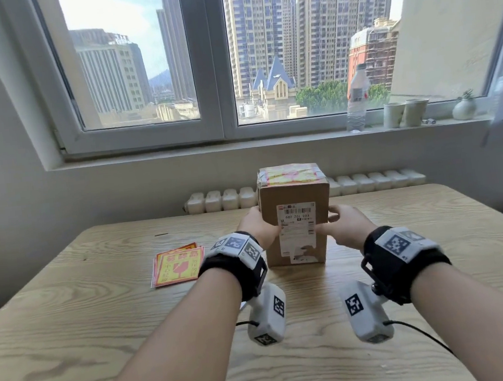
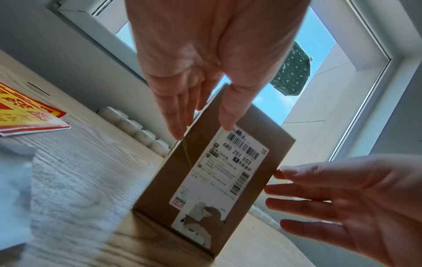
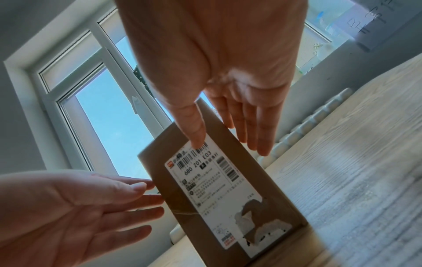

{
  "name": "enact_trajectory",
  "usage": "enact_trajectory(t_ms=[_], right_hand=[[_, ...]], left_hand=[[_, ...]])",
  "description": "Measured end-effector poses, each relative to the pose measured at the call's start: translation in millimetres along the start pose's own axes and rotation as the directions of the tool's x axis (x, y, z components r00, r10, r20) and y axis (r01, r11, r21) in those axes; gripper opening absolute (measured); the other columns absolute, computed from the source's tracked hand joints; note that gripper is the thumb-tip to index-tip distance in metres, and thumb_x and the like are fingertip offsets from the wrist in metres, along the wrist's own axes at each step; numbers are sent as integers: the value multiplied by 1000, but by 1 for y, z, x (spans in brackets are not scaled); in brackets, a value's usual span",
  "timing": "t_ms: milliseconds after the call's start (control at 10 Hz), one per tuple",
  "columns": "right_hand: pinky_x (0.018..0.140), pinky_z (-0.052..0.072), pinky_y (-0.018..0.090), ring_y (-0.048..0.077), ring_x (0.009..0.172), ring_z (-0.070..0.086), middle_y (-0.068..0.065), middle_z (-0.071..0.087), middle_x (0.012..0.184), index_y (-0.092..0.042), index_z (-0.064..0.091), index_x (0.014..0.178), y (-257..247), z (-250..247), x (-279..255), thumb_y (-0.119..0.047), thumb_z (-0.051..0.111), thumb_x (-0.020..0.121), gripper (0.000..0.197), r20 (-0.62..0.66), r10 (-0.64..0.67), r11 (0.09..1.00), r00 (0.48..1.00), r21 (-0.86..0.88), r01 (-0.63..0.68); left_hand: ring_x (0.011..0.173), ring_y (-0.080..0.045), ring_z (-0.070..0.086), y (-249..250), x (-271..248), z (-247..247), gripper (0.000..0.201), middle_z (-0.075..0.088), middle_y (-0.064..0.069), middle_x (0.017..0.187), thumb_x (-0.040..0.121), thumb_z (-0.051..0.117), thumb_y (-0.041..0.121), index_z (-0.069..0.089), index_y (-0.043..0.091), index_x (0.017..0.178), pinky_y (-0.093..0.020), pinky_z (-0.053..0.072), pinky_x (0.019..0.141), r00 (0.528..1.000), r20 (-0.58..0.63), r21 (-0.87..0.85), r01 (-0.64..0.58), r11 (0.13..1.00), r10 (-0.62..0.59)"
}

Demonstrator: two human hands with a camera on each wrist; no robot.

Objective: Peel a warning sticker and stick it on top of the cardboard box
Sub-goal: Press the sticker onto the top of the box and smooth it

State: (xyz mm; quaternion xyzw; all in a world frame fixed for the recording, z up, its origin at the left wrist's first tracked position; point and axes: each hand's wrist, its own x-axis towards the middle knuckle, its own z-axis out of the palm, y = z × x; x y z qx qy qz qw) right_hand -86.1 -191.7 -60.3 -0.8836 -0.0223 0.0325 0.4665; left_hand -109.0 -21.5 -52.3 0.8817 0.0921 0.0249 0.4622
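A brown cardboard box [image 1: 291, 197] stands upright mid-table, its white shipping label [image 1: 297, 232] facing me. A yellow-and-red sticker [image 1: 288, 175] lies on its top face. My left hand [image 1: 258, 225] rests against the box's left side with its fingers straight. My right hand [image 1: 342, 221] does the same on the right side. In the left wrist view the left hand [image 2: 194, 75] has its thumb on the box [image 2: 200, 189] front and its fingers along the side. The right wrist view shows the right hand [image 3: 228, 81] placed likewise on the box [image 3: 262, 177]. A stack of warning stickers [image 1: 179, 266] lies left of the box.
The wooden table [image 1: 103, 327] stretches wide on both sides and in front of the box. A white radiator [image 1: 223, 199] runs behind the table's far edge. On the windowsill at the right stand a water bottle [image 1: 356, 100], two paper cups [image 1: 405, 112] and a small vase [image 1: 463, 108].
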Motion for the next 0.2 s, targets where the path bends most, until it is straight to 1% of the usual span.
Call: enact_trajectory(t_ms=[100, 200], right_hand=[[84, 48, 32, 18, 93, 54, 6, 62, 109, -5, 46, 136, -9, -7, -20, -12, 62, 88, 51, -9, -21, 1000, 1000, 0, 21], [87, 48, 32, 17, 96, 52, 11, 61, 122, -5, 46, 136, -19, -14, -41, -12, 61, 89, 50, -23, -51, 999, 998, 9, 51]], left_hand=[[130, -26, 50, 7, -16, -5, 58, 51, -12, 142, 89, 58, 12, 37, 4, 143, -30, 42, 100, 1000, 2, 33, -11, 999, 11], [127, -26, 53, 16, -36, -15, 52, 54, -14, 139, 91, 56, 9, 43, 1, 140, -26, 42, 91, 999, -13, 72, -47, 996, 49]])
